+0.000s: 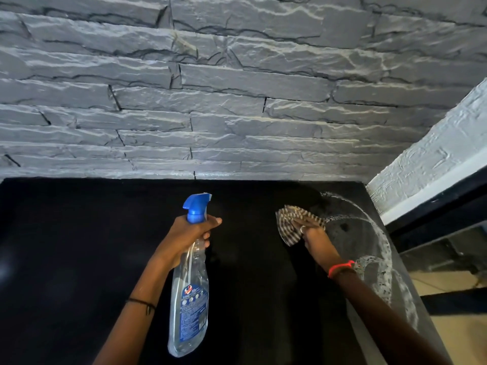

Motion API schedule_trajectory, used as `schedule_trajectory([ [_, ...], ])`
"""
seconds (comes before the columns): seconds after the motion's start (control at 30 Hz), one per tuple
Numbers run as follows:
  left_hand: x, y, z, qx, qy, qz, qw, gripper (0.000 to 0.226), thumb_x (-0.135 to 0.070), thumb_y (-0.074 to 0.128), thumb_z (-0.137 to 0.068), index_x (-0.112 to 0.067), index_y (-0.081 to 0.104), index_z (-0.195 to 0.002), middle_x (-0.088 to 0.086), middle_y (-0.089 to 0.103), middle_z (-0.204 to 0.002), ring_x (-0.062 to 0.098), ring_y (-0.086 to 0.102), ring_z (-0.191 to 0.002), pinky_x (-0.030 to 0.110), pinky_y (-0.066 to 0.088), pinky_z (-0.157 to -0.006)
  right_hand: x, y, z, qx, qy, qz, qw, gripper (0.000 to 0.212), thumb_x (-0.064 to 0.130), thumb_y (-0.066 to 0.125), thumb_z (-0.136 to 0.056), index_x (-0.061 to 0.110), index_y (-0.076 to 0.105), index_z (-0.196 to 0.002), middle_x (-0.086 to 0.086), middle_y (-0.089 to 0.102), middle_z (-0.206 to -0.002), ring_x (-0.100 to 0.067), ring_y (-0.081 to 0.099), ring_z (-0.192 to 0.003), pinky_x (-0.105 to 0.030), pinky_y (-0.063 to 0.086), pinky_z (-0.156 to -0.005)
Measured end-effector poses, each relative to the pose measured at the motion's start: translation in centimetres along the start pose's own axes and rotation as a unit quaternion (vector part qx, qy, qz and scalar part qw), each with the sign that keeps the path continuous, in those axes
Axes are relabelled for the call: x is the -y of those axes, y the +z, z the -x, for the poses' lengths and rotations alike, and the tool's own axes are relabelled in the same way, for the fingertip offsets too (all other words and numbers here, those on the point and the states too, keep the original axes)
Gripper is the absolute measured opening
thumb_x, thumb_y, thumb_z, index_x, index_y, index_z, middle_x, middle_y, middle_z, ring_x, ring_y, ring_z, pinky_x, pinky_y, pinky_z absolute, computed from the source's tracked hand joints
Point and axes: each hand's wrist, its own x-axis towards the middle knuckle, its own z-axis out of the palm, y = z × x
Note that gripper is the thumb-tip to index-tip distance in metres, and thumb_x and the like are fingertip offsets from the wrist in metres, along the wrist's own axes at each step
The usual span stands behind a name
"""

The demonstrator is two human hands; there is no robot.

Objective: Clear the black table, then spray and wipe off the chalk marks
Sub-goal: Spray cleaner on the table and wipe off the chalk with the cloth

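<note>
Currently, the chalk marks (pixel 385 246) are showing as wet, speckled white arcs along the right side of the black bench (pixel 79 246), running from near the far right corner down the right edge towards the near side. The far end of the arc is lying just beside the right grip (pixel 316 238), on its right. A second looped smear is sitting close beside the right wrist.

The right grip is lying flat, fingers stretched out rather than curled, and is pressing a brown-and-white striped cloth (pixel 290 222) onto the bench. The cloth is fanning out past the fingers to the left and far side, and its right edge is touching the chalk arc. A red band (pixel 341 267) is circling the right wrist.

The left grip (pixel 189 233) is gripping the neck of a clear spray bottle (pixel 189 299), fingers curled right round it, and is holding it over the middle of the bench, well apart from the chalk marks. The forefinger is reaching forward just below the blue trigger head (pixel 196 206); whether it is pressing the trigger cannot be told. The bottle is tilting, trigger head at the far end, base hanging toward the near side, blue label facing up. A thin black thread (pixel 141 302) is circling the left forearm.

A grey stacked-stone wall (pixel 210 101) is standing directly behind the bench, and a white textured wall (pixel 434 159) is meeting it on the right.
</note>
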Motion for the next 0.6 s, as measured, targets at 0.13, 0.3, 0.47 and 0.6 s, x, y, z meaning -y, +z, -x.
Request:
schedule_trajectory([
  [0.13,0.1,0.8,0.6,0.014,0.001,-0.002,1.000,0.021,-0.020,0.075,-0.081,-0.006,0.064,-0.093,-0.001,0.051,-0.052,0.012,0.051,-0.046,0.026,0.047,-0.054,5.1,1.1,-1.4,-0.032,-0.047,-0.006,0.998,0.062,-0.007,0.043,-0.064,0.003,0.058,-0.123,-0.015,0.056,-0.130,-0.031,0.045,-0.127,-0.021,0.015,-0.112],
  [0.3,-0.5,2.0,1.4,0.012,0.008,-0.008,1.000,0.022,-0.020,0.075,-0.081,-0.006,0.065,-0.095,0.000,0.051,-0.053,0.013,0.052,-0.047,0.025,0.047,-0.052,10.2,4.8,5.2,-0.047,-0.165,0.014,0.985,0.061,-0.009,0.054,-0.061,0.008,0.062,-0.119,-0.004,0.062,-0.124,-0.026,0.045,-0.127,-0.035,0.038,-0.103],
  [0.47,-0.9,2.8,2.8,0.005,0.024,-0.011,1.000,0.028,-0.020,0.073,-0.082,-0.002,0.064,-0.102,-0.001,0.052,-0.052,0.012,0.053,-0.047,0.024,0.048,-0.051,7.3,6.6,15.2,-0.017,-0.163,-0.030,0.986,0.050,0.012,0.039,-0.076,0.019,0.059,-0.122,0.006,0.059,-0.126,-0.016,0.037,-0.125,-0.012,0.024,-0.106],
  [0.6,-0.3,3.3,5.0,-0.002,0.027,-0.009,1.000,0.029,-0.020,0.074,-0.082,-0.003,0.064,-0.104,-0.001,0.052,-0.053,0.012,0.053,-0.047,0.024,0.048,-0.051,2.3,4.1,18.7,-0.016,-0.109,-0.011,0.994,0.059,0.009,0.038,-0.072,0.018,0.048,-0.130,-0.001,0.059,-0.127,-0.017,0.037,-0.124,-0.009,0.007,-0.111],
])
